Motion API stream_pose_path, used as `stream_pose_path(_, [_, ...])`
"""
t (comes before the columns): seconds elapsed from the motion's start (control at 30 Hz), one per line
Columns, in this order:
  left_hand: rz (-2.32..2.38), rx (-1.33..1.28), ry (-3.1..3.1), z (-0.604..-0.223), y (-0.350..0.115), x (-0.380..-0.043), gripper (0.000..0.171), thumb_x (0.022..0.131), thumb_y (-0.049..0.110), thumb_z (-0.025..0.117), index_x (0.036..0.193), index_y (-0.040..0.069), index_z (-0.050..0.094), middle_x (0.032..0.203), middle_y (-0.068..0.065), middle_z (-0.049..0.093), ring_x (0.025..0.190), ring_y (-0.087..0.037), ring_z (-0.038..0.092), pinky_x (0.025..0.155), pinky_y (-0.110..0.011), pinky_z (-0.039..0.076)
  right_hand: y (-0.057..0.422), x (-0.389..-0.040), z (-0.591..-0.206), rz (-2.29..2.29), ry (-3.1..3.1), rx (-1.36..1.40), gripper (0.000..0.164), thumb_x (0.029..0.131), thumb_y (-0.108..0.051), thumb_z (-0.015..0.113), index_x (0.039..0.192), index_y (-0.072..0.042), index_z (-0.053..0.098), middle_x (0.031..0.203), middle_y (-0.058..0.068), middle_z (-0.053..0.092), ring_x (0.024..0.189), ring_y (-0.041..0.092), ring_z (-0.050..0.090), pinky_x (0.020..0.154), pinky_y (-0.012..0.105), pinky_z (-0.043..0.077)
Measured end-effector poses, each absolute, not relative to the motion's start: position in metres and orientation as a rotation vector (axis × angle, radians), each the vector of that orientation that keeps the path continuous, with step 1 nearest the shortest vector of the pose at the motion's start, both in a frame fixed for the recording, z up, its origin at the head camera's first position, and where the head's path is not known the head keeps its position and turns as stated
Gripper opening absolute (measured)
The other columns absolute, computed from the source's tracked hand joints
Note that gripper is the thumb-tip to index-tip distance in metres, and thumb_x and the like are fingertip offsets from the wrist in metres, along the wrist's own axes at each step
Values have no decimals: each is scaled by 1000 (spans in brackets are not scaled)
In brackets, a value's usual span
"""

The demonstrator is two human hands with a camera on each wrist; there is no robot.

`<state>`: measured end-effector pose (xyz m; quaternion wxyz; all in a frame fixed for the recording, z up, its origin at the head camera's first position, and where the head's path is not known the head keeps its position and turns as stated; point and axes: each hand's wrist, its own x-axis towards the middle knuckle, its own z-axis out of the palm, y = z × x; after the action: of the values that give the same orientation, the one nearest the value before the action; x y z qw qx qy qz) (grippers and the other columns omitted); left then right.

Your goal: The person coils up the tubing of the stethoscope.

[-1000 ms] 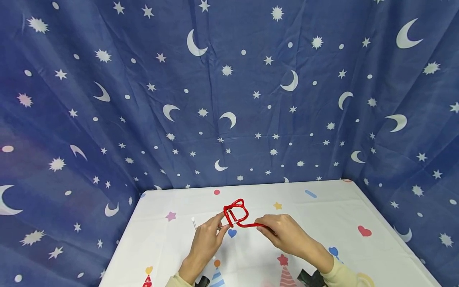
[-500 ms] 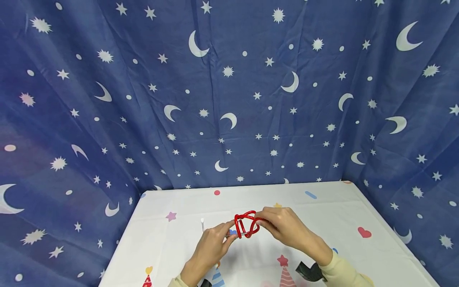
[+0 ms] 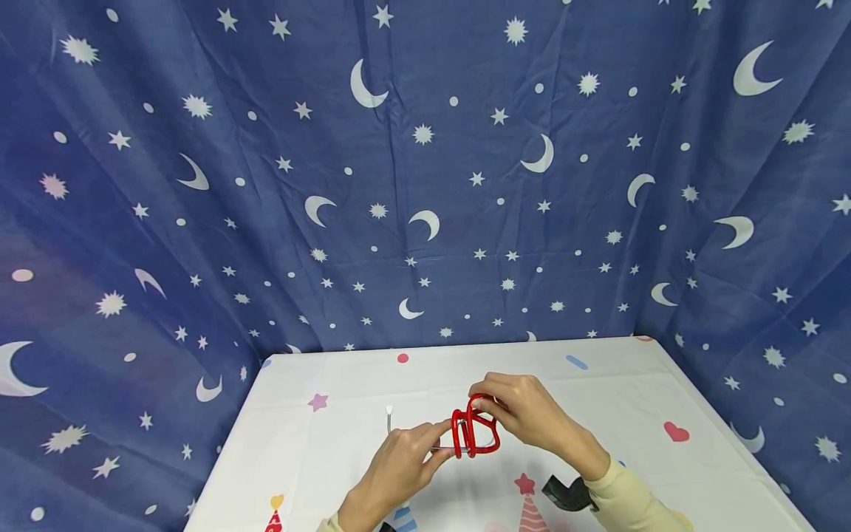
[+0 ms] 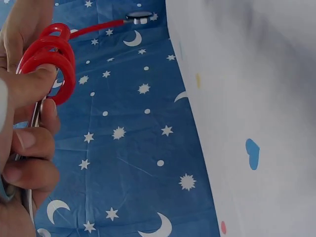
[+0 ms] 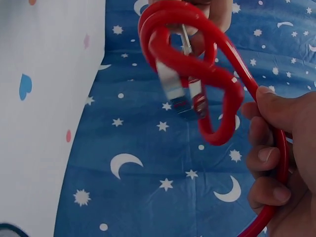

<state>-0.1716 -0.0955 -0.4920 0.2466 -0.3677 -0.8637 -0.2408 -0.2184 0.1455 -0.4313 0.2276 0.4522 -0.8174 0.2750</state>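
A stethoscope with red tubing [image 3: 469,436] is held above the table, its tubing looped several times around its metal ear tubes [image 4: 35,118]. My left hand [image 3: 399,465] grips those metal tubes, with the thumb against the red loops in the left wrist view. A white ear tip [image 3: 388,409] sticks up behind that hand. On the right, my right hand [image 3: 532,417] holds the free run of tubing, which passes through its curled fingers in the right wrist view. The round chest piece [image 4: 139,16] hangs at the tubing's far end.
A white cloth with printed hearts, stars and party hats covers the table [image 3: 286,414]. Behind it hangs a blue curtain [image 3: 465,185] with moons and stars. A black strap [image 3: 566,493] is by the right wrist.
My right hand has brought the stretched tubing in over the loops, adding a turn around the metal. My left hand has shifted right and slightly nearer with the stethoscope.
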Motion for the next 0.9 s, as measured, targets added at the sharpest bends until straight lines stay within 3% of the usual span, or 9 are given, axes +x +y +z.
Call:
stream_pose_path(0.17, [-657,-1066,-2308,-488,-96,-169,38,87,25,75,121,11,65,93,5,75,73,2,69,64,-10,51,148,-221,-432,808,-2283,1249,15,85,-12,75,98,-16,71,81,-11,65,68,-6,58,61,7,47])
stream_pose_path(0.53, [-773,-1159,-2205,-485,-92,-166,35,90,23,72,121,9,65,87,6,74,73,2,68,63,-5,47,158,-230,-440,1011,-2353,1261,7,93,-18,66,97,-20,73,81,-14,66,68,-4,51,60,16,49])
stream_pose_path(0.77, [-857,-1074,-2134,-484,-95,-170,33,90,23,72,120,11,65,77,8,66,59,4,50,57,0,36,157,-233,-458,1092,-2378,1173,10,96,-14,62,94,-18,72,80,-11,68,70,-3,54,63,19,52])
stream_pose_path(0.9, [-860,-1035,-2096,-484,-99,-173,35,88,21,73,120,11,64,73,8,63,57,2,48,57,-1,35,154,-231,-468,1113,-2388,1120,10,96,-12,61,97,-15,71,76,-12,64,66,-4,48,61,18,48])
